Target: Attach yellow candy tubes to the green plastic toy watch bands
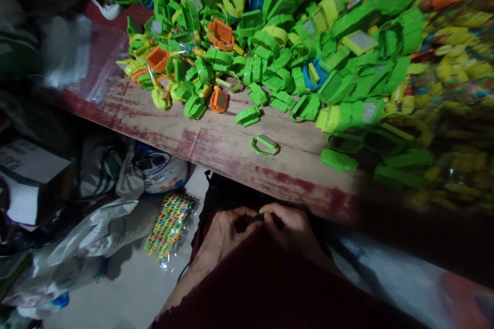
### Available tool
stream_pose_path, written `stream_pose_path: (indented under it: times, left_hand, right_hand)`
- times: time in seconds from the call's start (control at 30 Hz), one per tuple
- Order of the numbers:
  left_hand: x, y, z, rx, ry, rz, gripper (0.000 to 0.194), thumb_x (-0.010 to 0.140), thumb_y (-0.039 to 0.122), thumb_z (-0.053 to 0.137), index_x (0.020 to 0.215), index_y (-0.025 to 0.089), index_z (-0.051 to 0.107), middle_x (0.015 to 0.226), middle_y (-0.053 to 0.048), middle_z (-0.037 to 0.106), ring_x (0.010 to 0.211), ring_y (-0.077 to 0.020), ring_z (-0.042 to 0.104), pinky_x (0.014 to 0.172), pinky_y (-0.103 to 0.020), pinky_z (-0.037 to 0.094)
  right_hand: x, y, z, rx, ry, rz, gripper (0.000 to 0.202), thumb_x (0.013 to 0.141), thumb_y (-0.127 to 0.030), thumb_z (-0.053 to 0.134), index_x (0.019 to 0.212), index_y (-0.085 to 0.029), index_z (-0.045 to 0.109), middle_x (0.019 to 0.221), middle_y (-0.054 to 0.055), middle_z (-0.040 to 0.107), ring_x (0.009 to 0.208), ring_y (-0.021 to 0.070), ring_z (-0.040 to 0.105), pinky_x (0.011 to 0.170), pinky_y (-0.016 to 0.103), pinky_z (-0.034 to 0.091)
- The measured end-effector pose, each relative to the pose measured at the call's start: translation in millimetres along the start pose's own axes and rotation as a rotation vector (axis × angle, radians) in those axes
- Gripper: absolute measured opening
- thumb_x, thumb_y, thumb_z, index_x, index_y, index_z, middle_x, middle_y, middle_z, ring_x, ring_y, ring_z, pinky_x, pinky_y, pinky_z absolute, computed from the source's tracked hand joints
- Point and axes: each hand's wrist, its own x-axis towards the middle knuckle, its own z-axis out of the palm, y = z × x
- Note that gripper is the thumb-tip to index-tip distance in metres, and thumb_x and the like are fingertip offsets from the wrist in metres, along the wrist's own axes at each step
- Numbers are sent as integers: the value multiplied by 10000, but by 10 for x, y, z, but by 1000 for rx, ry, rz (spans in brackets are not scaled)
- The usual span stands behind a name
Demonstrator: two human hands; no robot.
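Note:
Below the table edge, in front of the dark red clothing, my left hand [227, 231] and my right hand [289, 226] meet with fingertips pinched together. Whatever they hold is too small and dark to make out. Just beyond them on the worn table [216, 144] lies a single green watch-like band [264, 145]. Past it spreads a large heap of green toy watches [270, 74], with orange, yellow and blue ones mixed in. An orange toy watch [219, 99] sits at the heap's near edge.
Small yellow pieces [459, 61] are piled at the right. A clear plastic bag [67, 56] lies on the table's left. On the floor at the left are a bag of colourful pieces [170, 226], a white and blue sack [160, 167] and an open carton [33, 169].

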Motion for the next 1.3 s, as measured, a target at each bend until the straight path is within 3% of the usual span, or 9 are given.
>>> stream_pose_path:
  times: [0.1, 0.3, 0.57, 0.8, 1.0, 1.17, 1.3]
  left_hand:
    - [-6, -7, 32, -27, 37, -39, 278, 803, 326, 613, 1000, 164, 723, 837, -38, 712, 763, -197, 625, 637, -230, 430]
    - [26, -31, 21, -228, -40, -120, 313, 790, 387, 611, 949, 140, 716, 863, -54, 713, 772, -199, 618, 665, -249, 440]
    - [48, -85, 13, -459, -142, -232, 399, 694, 488, 717, 859, 125, 692, 710, -14, 631, 594, -119, 503, 570, -231, 364]
    - [92, -123, -100, -570, -238, -230, 397, 662, 463, 773, 881, 140, 696, 732, 0, 621, 621, -114, 508, 610, -233, 386]
    - [117, -147, -147, -520, -287, -183, 382, 694, 461, 758, 864, 132, 664, 758, -7, 610, 666, -124, 513, 643, -244, 399]
    - [57, -149, -120, -491, -208, -66, 345, 755, 457, 703, 847, 137, 616, 778, 0, 582, 698, -121, 492, 656, -238, 385]
    - [41, -163, -120, -533, -220, -93, 318, 751, 431, 703, 841, 143, 603, 753, 12, 559, 673, -113, 472, 626, -229, 368]
  right_hand:
    - [65, -14, -106, 45, -168, -82, 260, 884, -141, 427, 912, -183, 682, 794, 36, 724, 668, 139, 672, 620, 216, 512]
    - [129, 26, -162, 56, -262, -275, 327, 930, -138, 375, 1035, -141, 685, 733, 60, 671, 568, 130, 578, 537, 224, 464]
    - [101, 43, -192, -4, -321, -281, 355, 980, -188, 335, 843, -114, 654, 659, 50, 580, 553, 123, 526, 496, 227, 388]
    - [35, 25, -111, -33, -212, -235, 328, 994, -216, 310, 830, -156, 589, 666, 24, 585, 574, 114, 542, 553, 231, 387]
    - [6, -30, 6, -165, -77, -202, 212, 895, -178, 378, 713, -191, 485, 617, -18, 525, 520, 93, 475, 524, 228, 329]
    - [28, -102, 62, -231, 52, -194, 202, 887, -203, 388, 703, -199, 470, 587, -27, 505, 488, 93, 459, 506, 229, 319]
    - [16, -114, 99, -227, 89, -175, 216, 896, -219, 391, 697, -203, 471, 575, -26, 509, 487, 97, 473, 507, 229, 335]
